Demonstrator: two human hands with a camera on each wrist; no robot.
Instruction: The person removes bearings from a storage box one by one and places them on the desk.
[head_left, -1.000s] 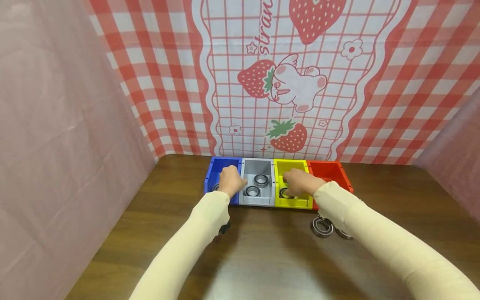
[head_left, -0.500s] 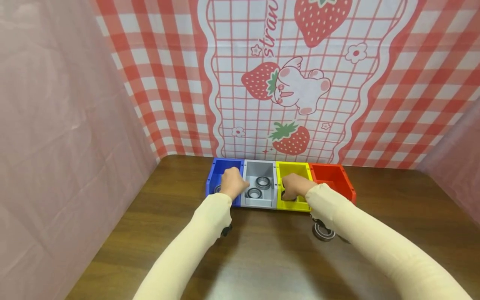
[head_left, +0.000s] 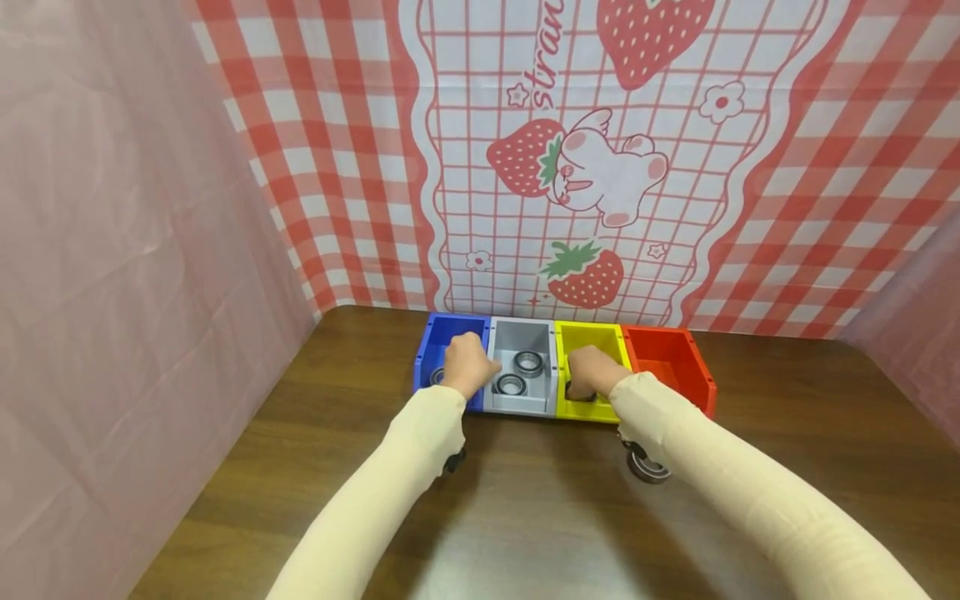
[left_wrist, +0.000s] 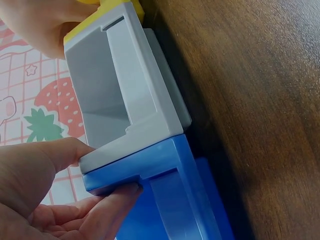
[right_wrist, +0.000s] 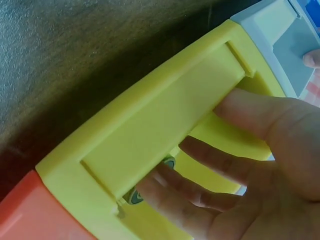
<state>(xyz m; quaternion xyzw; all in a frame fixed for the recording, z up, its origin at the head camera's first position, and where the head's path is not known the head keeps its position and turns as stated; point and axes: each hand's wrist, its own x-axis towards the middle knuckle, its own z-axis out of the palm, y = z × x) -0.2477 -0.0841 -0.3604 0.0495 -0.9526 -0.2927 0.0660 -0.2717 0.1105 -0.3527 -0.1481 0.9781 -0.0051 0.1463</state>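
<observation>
A black-and-silver metal bearing (right_wrist: pixel 135 196) sits inside the yellow plastic bin (right_wrist: pixel 155 117). The right hand (head_left: pixel 592 372) is in it too, fingers apart; whether they grip is hidden. Left of that bin, the left hand (head_left: pixel 467 367) pinches adjoining walls of the grey plastic bin (head_left: pixel 522 335) and blue plastic bin (head_left: pixel 453 326). A square rim pinch should suit the bearing.

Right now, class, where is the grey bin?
In the head view, the grey bin sits second from left in the row, between the blue bin and the yellow bin. The left hand pinches the edge where grey and blue meet.
</observation>
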